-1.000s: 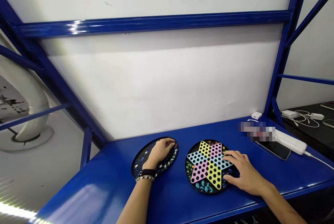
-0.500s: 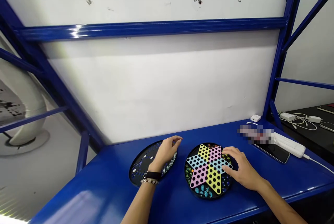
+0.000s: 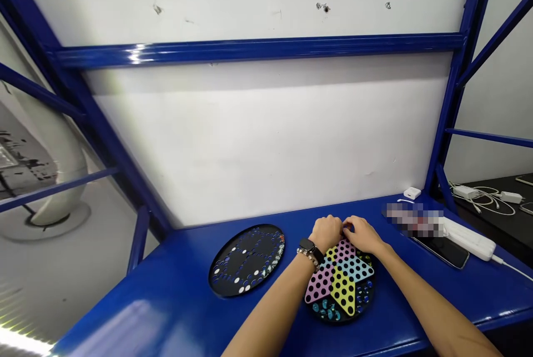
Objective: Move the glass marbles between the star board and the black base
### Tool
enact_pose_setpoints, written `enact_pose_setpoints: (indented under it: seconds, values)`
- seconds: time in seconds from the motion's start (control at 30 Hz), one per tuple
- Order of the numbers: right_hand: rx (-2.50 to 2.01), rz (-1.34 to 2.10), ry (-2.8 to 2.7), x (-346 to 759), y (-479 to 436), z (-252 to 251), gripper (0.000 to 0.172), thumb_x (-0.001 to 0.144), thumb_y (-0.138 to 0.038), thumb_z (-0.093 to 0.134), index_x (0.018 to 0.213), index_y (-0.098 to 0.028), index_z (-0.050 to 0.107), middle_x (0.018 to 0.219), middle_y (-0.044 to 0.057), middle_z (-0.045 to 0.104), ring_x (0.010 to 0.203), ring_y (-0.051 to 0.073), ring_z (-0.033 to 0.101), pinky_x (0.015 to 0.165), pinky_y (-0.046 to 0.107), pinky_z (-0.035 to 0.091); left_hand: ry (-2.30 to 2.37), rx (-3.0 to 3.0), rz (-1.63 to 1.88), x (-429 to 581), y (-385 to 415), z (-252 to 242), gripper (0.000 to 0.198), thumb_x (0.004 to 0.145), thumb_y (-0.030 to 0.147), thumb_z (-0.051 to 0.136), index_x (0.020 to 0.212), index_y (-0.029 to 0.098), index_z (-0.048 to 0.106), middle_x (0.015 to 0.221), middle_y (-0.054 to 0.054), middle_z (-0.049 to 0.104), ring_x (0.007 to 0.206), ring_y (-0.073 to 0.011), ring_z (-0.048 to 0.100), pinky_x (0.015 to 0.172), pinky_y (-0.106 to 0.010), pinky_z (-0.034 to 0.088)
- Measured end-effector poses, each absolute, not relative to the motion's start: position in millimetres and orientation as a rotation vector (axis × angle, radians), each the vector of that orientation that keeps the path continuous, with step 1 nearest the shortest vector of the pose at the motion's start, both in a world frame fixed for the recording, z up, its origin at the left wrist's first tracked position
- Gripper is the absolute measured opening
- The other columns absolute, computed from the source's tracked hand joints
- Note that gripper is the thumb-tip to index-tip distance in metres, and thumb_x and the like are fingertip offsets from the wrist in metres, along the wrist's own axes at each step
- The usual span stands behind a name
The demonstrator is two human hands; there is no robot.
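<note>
A Chinese checkers board (image 3: 343,289) with a pink, yellow and light-blue star lies on the blue tabletop. Glass marbles sit around the star, among them teal ones (image 3: 327,310) and dark blue ones (image 3: 365,293). Over the far-left part of the star, my left hand (image 3: 327,233) is closed, its fingertips mostly hidden behind the knuckles. My right hand (image 3: 361,234) pinches close beside it at the star's far pink point. Whatever the two hands grip there is too small or hidden to make out.
Left of the star board lies a round black board (image 3: 249,260) with holes, white discs and clear pieces along its right rim. At the right are a black phone (image 3: 441,249), a white power bank (image 3: 468,237) with a cable, and a small white case (image 3: 412,193). Blue frame bars border the tabletop.
My left hand has moved right, from over the black board to the star board's far side. The right hand has moved up and left to meet it, its fingers drawn together.
</note>
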State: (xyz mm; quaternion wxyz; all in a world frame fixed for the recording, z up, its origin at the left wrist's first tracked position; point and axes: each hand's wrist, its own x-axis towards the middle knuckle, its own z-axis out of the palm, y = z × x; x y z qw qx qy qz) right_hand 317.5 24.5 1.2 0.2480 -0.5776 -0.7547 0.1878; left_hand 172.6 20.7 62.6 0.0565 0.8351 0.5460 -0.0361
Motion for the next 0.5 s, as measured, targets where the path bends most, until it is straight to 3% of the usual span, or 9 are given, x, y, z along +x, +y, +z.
enact_pose_setpoints:
  seconds: [0.33, 0.5]
  values:
    - [-1.565, 0.546, -2.101, 318, 16, -10, 0.021, 0.088, -0.022, 0.050, 0.096, -0.020, 0.069, 0.101, 0.008, 0.070, 0.094, 0.021, 0.064, 0.071, 0.027, 0.041, 1.761, 2.391, -0.207, 186, 37, 64, 0.023, 0.071, 0.019, 0.072, 0.094, 0.017, 0.073, 0.099, -0.015, 0.074, 0.094, -0.0267, 0.072, 0.078, -0.032, 0.058]
    - [-1.555, 0.522, -2.102, 317, 16, -10, 0.020, 0.087, -0.025, 0.051, 0.094, -0.020, 0.069, 0.100, 0.007, 0.070, 0.090, 0.021, 0.064, 0.070, 0.027, 0.041, 1.848, 2.402, -0.138, 188, 36, 55, 0.028, 0.075, 0.017, 0.070, 0.102, 0.014, 0.070, 0.106, -0.019, 0.071, 0.101, -0.0293, 0.070, 0.084, -0.035, 0.056]
